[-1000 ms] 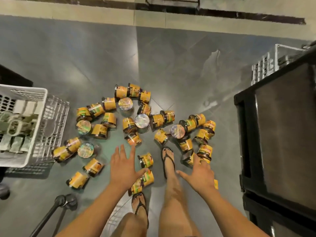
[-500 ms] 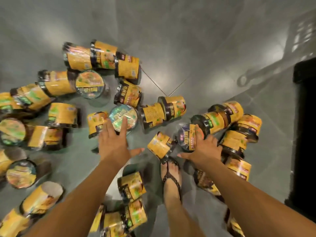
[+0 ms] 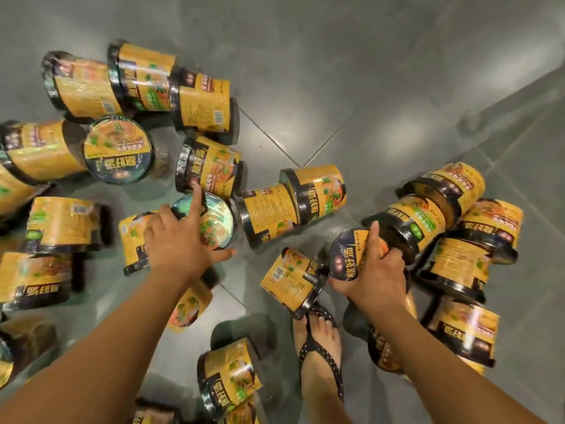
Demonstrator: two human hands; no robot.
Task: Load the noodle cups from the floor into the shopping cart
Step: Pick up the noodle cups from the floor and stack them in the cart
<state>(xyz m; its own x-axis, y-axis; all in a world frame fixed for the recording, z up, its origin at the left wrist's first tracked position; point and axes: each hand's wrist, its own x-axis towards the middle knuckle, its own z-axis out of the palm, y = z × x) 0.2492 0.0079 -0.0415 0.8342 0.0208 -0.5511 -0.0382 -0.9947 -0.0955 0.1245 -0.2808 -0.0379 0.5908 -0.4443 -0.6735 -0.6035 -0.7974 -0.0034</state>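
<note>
Both hands are working the floor (image 3: 351, 87) at once: the right hand (image 3: 374, 275) is clamping round the upright cup (image 3: 347, 255) directly beneath it, while the left hand (image 3: 177, 243), fingers spread, is settling onto the lid-up cup (image 3: 214, 221) just ahead.

There is one view, from a camera worn on the person's head. It looks steeply down at the glossy grey tiled floor (image 3: 351, 71) from close above, so both forearms run in from the bottom edge. The left hand (image 3: 175, 243) sits near the centre, the right hand (image 3: 377, 272) to centre-right. A foot in a black studded flip-flop sandal (image 3: 319, 347) shows low in frame. Yellow, black-rimmed noodle cups (image 3: 200, 101) fill the left and middle, and wide-angle distortion bends those near the edges.
</note>
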